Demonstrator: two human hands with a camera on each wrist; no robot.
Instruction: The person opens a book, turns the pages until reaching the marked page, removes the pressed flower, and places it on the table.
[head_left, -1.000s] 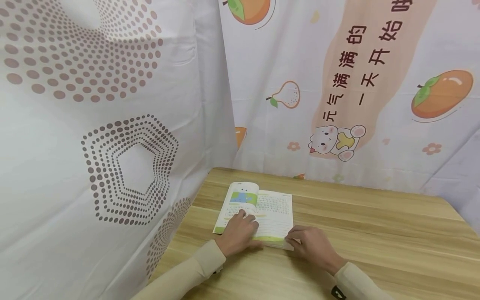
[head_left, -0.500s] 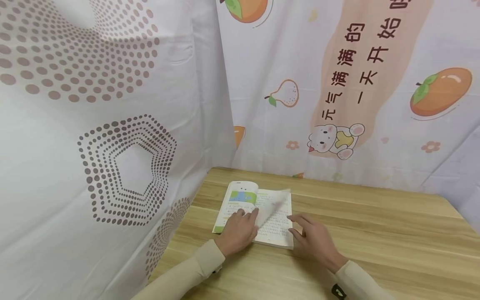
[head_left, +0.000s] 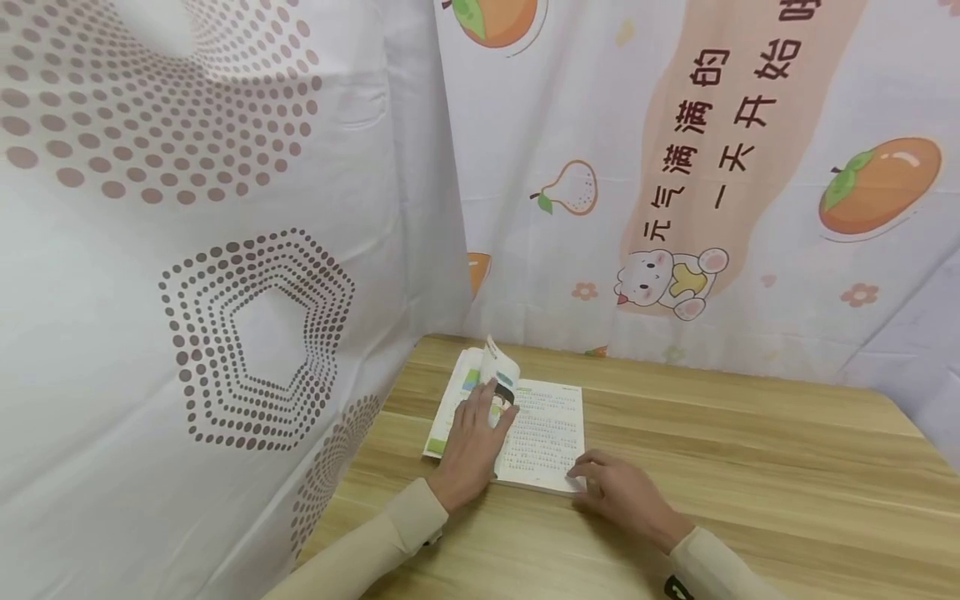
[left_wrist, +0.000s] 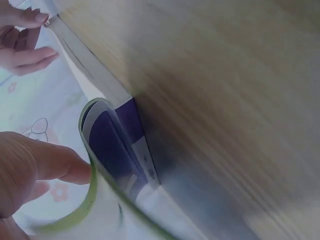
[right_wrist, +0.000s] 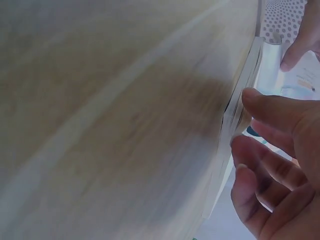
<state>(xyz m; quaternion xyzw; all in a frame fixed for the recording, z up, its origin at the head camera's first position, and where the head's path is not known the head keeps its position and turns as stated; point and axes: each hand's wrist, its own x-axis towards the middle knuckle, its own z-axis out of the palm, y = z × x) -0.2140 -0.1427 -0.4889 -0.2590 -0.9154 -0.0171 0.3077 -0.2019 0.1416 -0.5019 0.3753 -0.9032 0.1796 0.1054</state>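
Observation:
An open book [head_left: 547, 429] lies on the wooden table, its right page covered in printed text. Over its left side my left hand [head_left: 467, 446] is spread, fingers fairly straight, against a leaf [head_left: 504, 367] that stands partly raised and curved. The left wrist view shows that thumb touching the bent, green-edged leaf [left_wrist: 90, 200], with the book's purple spine end [left_wrist: 131, 120] beyond. At the lower right corner of the book, my right hand [head_left: 622, 493] pinches the page edge between thumb and finger. Its other fingers curl beside the page block [right_wrist: 225, 150] in the right wrist view.
The wood-grained table [head_left: 735, 467] stretches to the right of the book. A white dotted curtain [head_left: 360, 250] hangs close along the left, and a fruit-printed cloth [head_left: 525, 275] closes off the back edge.
A leaf has swung from right to left across the book, and my left hand has shifted up and left with it. My right hand briefly came off the corner and is back there.

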